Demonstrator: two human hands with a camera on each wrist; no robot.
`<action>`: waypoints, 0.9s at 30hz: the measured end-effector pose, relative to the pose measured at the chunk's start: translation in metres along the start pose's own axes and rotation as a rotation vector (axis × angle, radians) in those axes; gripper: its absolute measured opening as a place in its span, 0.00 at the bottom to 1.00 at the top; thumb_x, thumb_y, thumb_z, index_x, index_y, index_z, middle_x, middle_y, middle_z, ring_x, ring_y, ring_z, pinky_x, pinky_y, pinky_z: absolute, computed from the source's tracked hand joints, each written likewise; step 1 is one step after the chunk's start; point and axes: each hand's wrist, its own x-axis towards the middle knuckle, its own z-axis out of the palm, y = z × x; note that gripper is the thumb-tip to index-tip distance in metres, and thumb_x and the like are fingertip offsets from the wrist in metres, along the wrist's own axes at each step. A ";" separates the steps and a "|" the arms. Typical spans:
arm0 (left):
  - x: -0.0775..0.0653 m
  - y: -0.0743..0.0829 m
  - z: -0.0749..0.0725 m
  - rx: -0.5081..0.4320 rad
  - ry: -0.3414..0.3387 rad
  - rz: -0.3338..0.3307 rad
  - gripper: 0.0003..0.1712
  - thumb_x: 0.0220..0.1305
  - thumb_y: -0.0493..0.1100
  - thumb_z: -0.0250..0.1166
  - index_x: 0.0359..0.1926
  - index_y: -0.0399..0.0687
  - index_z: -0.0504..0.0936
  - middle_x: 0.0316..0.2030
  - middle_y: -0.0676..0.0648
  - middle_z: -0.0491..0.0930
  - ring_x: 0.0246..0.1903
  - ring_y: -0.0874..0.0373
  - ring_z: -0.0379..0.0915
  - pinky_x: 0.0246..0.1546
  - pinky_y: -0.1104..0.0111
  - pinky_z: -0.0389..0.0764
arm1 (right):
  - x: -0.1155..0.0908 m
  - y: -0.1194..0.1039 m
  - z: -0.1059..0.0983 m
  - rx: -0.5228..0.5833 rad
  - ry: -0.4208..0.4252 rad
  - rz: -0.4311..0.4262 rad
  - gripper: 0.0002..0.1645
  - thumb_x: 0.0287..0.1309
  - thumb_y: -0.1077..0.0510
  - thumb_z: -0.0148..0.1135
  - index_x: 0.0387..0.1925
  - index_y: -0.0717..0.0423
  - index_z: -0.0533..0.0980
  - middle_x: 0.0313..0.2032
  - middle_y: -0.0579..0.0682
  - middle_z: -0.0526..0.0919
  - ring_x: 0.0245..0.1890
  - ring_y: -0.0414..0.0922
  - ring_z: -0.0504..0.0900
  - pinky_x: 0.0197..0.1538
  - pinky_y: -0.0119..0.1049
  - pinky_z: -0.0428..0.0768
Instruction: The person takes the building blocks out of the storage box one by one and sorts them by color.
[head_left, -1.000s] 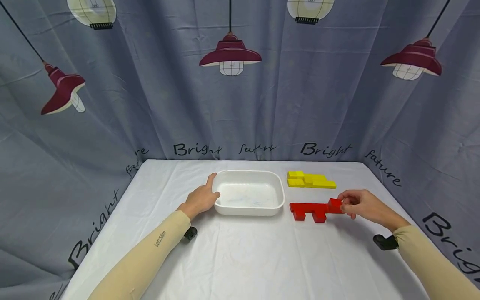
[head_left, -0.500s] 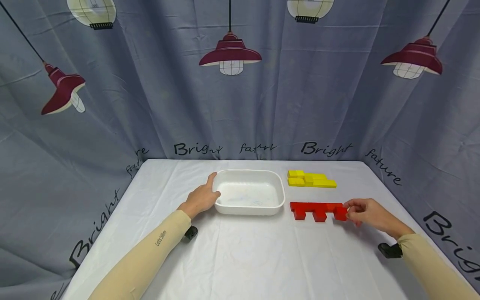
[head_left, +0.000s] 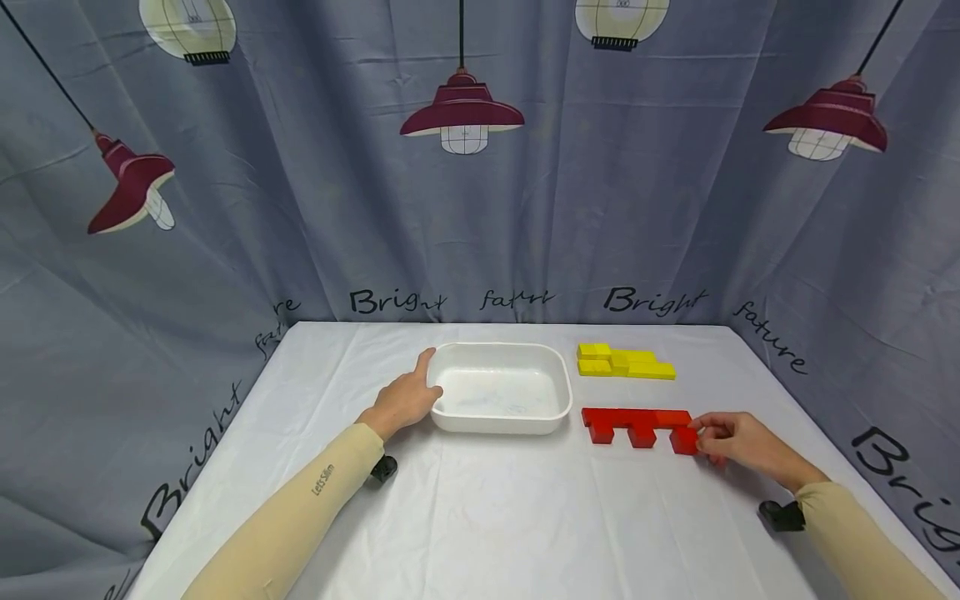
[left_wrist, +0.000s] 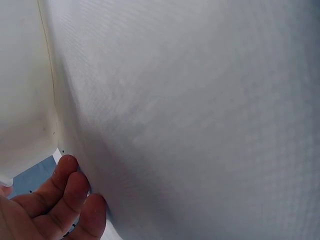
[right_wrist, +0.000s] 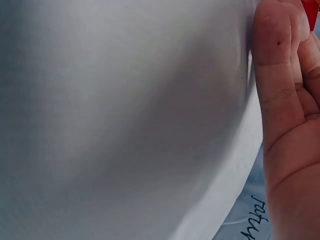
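My left hand grips the left rim of a white plastic tray, with the thumb over the inner edge and the index finger along the far left corner. In the left wrist view, its other fingers lie beside the tray's outer wall, close to the cloth. On the right, my right hand pinches a red cube at the front right end of a row of red blocks. Two other red cubes jut forward from that row. Fingers hide the cube's right side; only a red corner shows in the right wrist view.
Behind the red row lies a stepped group of yellow blocks. A white cloth covers the table. Grey-blue curtains printed with lamps and lettering hang behind and at both sides.
My right hand has brought the red cube from above the row's right end down and toward me, to its front side. My left hand has stayed on the tray.
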 end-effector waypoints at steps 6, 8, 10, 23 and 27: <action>0.001 -0.002 -0.001 -0.002 0.000 -0.008 0.47 0.68 0.55 0.53 0.80 0.64 0.39 0.60 0.38 0.78 0.48 0.49 0.77 0.52 0.50 0.74 | 0.001 0.002 0.001 0.005 0.006 -0.001 0.33 0.63 0.51 0.66 0.63 0.66 0.72 0.31 0.52 0.81 0.30 0.47 0.79 0.35 0.35 0.79; 0.002 -0.002 -0.002 -0.005 -0.006 -0.011 0.47 0.68 0.55 0.53 0.80 0.64 0.39 0.61 0.38 0.78 0.48 0.48 0.77 0.53 0.49 0.74 | 0.001 0.002 0.002 0.006 0.015 0.001 0.33 0.63 0.50 0.66 0.63 0.66 0.72 0.31 0.52 0.81 0.30 0.48 0.79 0.35 0.35 0.79; 0.002 -0.002 -0.002 -0.008 -0.018 -0.011 0.47 0.68 0.56 0.53 0.80 0.64 0.38 0.62 0.38 0.77 0.50 0.48 0.77 0.54 0.49 0.74 | -0.001 0.003 0.003 0.008 0.024 0.004 0.34 0.63 0.50 0.66 0.64 0.66 0.71 0.32 0.51 0.82 0.30 0.48 0.79 0.36 0.35 0.78; -0.003 -0.002 -0.001 -0.001 -0.025 0.036 0.43 0.72 0.61 0.50 0.80 0.65 0.41 0.65 0.38 0.75 0.57 0.44 0.77 0.57 0.47 0.73 | -0.014 0.000 0.002 0.011 0.030 0.008 0.35 0.64 0.49 0.65 0.66 0.64 0.69 0.31 0.53 0.82 0.28 0.48 0.80 0.36 0.37 0.77; -0.006 -0.004 -0.001 -0.004 -0.018 0.051 0.42 0.73 0.63 0.49 0.80 0.64 0.42 0.65 0.38 0.75 0.58 0.43 0.76 0.58 0.47 0.73 | -0.015 -0.004 0.000 -0.066 0.091 -0.037 0.32 0.65 0.48 0.64 0.64 0.62 0.72 0.30 0.53 0.80 0.26 0.47 0.78 0.32 0.36 0.75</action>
